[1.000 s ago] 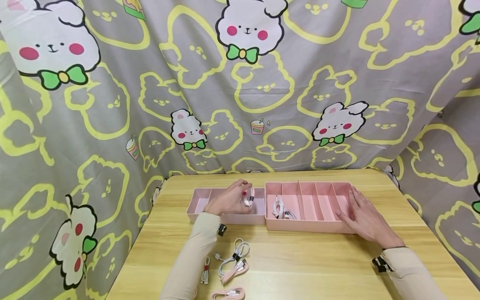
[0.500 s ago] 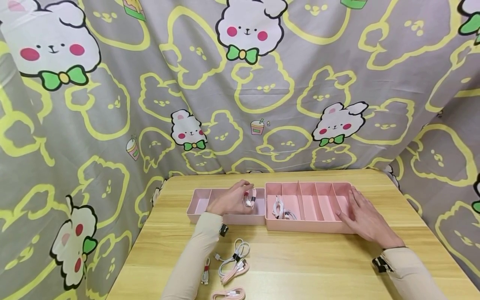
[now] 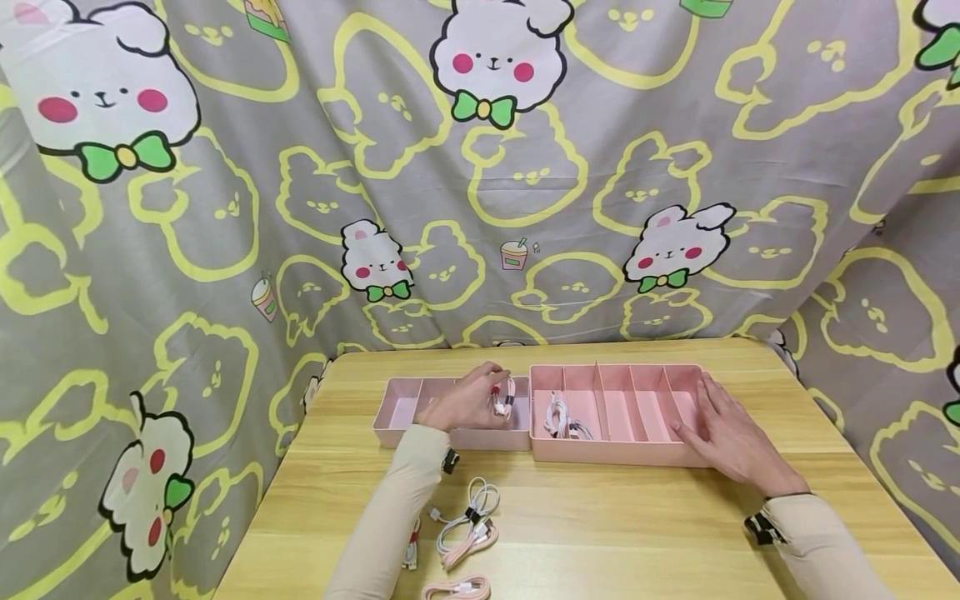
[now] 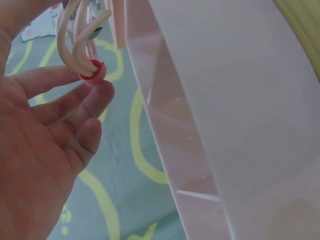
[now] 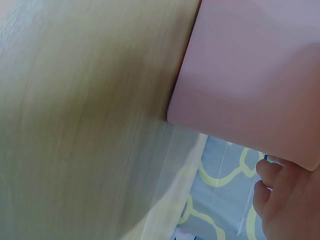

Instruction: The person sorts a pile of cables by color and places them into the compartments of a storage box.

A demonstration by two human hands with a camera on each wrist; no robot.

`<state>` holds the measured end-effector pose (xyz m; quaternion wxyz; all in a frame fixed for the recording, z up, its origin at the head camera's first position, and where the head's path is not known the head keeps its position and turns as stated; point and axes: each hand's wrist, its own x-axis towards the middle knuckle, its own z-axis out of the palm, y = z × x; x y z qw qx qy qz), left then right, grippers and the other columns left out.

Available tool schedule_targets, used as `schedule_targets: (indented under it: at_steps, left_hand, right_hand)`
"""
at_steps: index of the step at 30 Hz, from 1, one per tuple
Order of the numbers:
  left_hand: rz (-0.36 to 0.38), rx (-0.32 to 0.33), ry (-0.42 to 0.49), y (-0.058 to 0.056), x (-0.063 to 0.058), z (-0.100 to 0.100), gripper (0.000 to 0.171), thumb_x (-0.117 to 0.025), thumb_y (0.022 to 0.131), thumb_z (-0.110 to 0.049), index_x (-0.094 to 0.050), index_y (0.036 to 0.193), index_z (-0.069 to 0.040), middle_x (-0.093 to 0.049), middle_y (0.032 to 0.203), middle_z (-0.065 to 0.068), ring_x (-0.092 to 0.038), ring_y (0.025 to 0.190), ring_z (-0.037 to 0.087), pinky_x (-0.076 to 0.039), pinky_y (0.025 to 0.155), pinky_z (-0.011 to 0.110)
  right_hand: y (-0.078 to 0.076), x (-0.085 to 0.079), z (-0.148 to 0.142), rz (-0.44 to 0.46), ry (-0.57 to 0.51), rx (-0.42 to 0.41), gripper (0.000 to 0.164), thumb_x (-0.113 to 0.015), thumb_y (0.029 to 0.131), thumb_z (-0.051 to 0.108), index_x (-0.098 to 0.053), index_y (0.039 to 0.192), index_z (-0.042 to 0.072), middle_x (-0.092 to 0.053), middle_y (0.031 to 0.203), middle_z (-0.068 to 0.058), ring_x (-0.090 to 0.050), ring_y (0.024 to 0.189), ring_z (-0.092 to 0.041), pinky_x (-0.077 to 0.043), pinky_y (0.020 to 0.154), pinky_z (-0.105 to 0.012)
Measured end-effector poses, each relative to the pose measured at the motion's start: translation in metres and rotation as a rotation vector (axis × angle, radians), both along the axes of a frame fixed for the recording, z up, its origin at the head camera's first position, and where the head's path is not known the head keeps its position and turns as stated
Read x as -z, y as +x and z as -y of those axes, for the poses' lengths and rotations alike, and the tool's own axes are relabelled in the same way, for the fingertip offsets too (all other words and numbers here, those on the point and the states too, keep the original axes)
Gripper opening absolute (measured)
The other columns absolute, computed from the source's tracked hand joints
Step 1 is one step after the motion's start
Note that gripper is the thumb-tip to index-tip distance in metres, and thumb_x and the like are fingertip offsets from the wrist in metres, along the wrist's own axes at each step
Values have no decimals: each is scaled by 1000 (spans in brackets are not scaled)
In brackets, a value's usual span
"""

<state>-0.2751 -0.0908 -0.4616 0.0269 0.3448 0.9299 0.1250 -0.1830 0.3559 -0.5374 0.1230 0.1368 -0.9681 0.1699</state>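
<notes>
My left hand [image 3: 468,402] holds a coiled pale pink charging cable [image 3: 503,402] over the right part of the lilac divided box [image 3: 491,439]. In the left wrist view, a red tie [image 4: 94,75] wraps the cable's loops; the fingertips that pinch it lie outside the top edge there. Beside the lilac box stands a pink divided box [image 3: 615,451], with coiled white cables [image 3: 557,417] in its left compartments. My right hand [image 3: 738,437] rests on that box's right end, fingers extended along the end wall and thumb near the front rim.
On the wooden table [image 3: 637,533], in front of the boxes, lie a grey-white cable [image 3: 483,492] with a black tie, a pink cable [image 3: 474,546] and another pink cable [image 3: 457,588]. A red-tied cable [image 3: 411,554] is partly behind my left sleeve. A patterned curtain [image 3: 540,275] hangs behind.
My left hand has shifted slightly to the right with the cable, still over the lilac box. The right hand and both boxes stay in place.
</notes>
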Motion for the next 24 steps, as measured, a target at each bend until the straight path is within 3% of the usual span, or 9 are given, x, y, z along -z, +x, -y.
schedule_targets:
  at_steps: [7, 14, 24]
  left_hand:
    - [18, -8, -3, 0, 2, -1, 92, -89, 76, -41, -51, 150, -2, -54, 146, 13, -60, 120, 22, -55, 104, 35]
    - [47, 0, 22, 1, 5, -1, 96, -90, 76, -42, -48, 152, -1, -53, 148, 15, -58, 128, 26, -53, 109, 37]
    - [40, 18, 21, 0, 8, -3, 96, -90, 76, -44, -49, 151, -2, -54, 146, 14, -59, 125, 25, -53, 108, 37]
  right_hand:
    - [1, 1, 0, 25, -5, 14, 93, -54, 102, 48, -19, 156, -18, -15, 166, -37, -21, 152, -56, -8, 131, -56]
    - [1, -1, 1, 20, -6, 11, 91, -54, 103, 48, -21, 155, -19, -16, 165, -39, -22, 153, -55, -14, 129, -59]
    - [0, 1, 1, -11, -13, 12, 91, -58, 101, 46, -23, 155, -19, -19, 165, -38, -27, 149, -57, -18, 128, -60]
